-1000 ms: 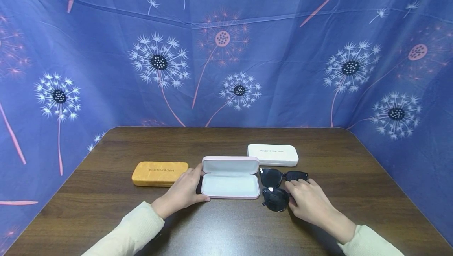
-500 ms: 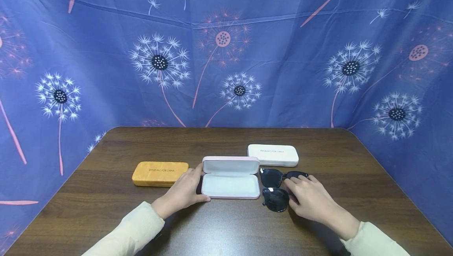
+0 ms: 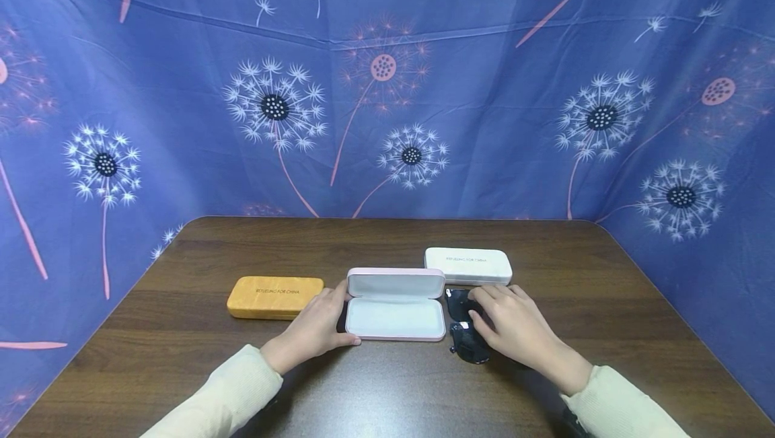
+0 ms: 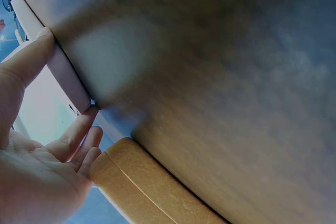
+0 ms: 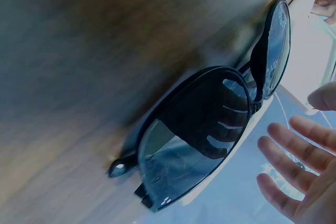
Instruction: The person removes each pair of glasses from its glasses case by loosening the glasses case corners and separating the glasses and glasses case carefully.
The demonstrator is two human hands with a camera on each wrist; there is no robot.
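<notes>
From my end, the head view puts the left hand (image 3: 317,320) at the left end of the pink case (image 3: 395,318), gripping it with the thumb at the near corner and the other fingers toward the far one. The case lies open around the middle of the tabletop (image 3: 339,243), lid raised along its back edge. My tightest margin is at its right end: the far sunglasses (image 3: 458,305) and near sunglasses (image 3: 469,342) sit just beside it, one pair behind the other.

The right hand (image 3: 521,330) hides the right part of both pairs. In the right wrist view I see its fingers spread apart, with one pair in front of them; I can't tell whether any fingertip touches the other.

The white case (image 3: 467,266) lies shut behind the far sunglasses, its left end close behind the lid's right corner. The yellow case (image 3: 275,298), also shut, lies so near the left hand that I can't tell if they touch. For travel, I have wood behind the cases up to the back edge, where the blue cloth (image 3: 484,88) rises, and more to the right of the right hand.
</notes>
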